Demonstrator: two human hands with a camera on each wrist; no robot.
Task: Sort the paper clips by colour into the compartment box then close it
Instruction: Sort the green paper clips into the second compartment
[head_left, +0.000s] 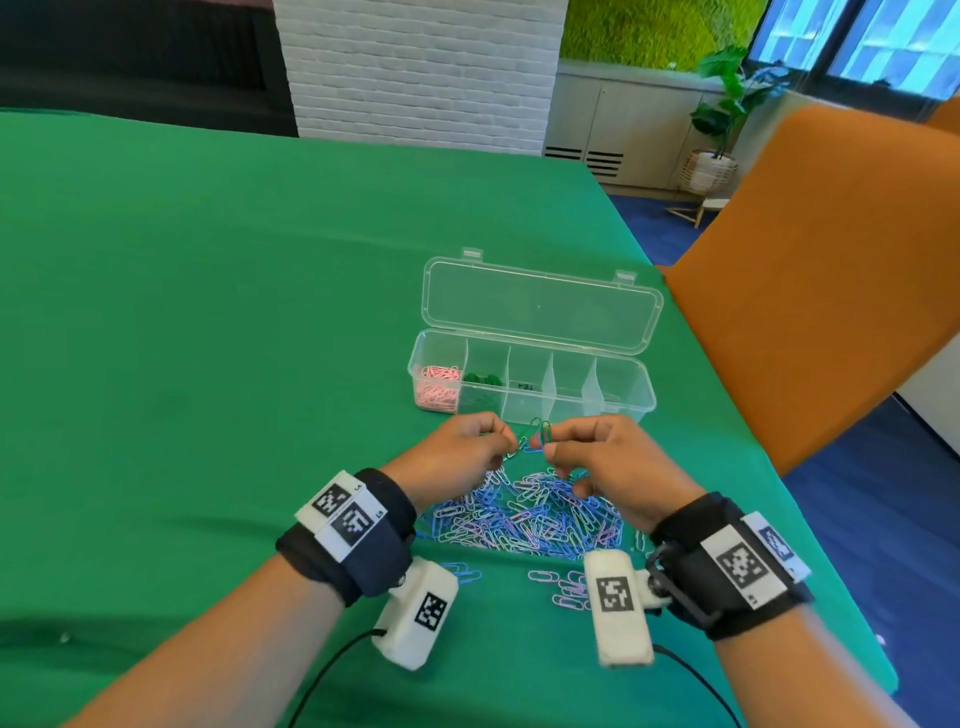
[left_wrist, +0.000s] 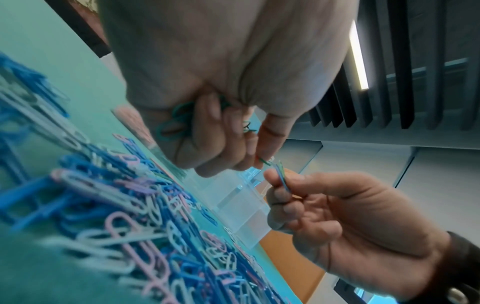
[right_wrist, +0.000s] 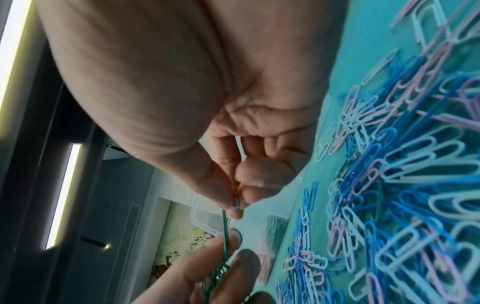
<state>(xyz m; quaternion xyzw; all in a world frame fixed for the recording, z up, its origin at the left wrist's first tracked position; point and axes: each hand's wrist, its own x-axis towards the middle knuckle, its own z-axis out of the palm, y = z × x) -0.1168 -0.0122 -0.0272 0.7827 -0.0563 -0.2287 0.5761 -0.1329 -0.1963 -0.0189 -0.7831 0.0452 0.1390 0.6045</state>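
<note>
A clear compartment box (head_left: 626, 402) stands with its lid (head_left: 540, 306) folded back. Pink clips (head_left: 436, 387) fill its leftmost compartment and green clips (head_left: 480, 387) lie in the one beside it. In front of it spreads a pile of blue, white and pink clips (head_left: 530, 514). Above the pile, my left hand (head_left: 511, 444) pinches a green clip (right_wrist: 225, 232) and keeps a bunch of green clips (left_wrist: 179, 121) in its curled fingers. My right hand (head_left: 545, 449) pinches a blue clip (right_wrist: 237, 203) that is hooked to the green one.
The table wears a green cloth (head_left: 208, 312); its right edge runs close behind the box. An orange chair back (head_left: 810, 270) stands just right of the box. A few loose clips (head_left: 566, 587) lie nearer me, between my wrists.
</note>
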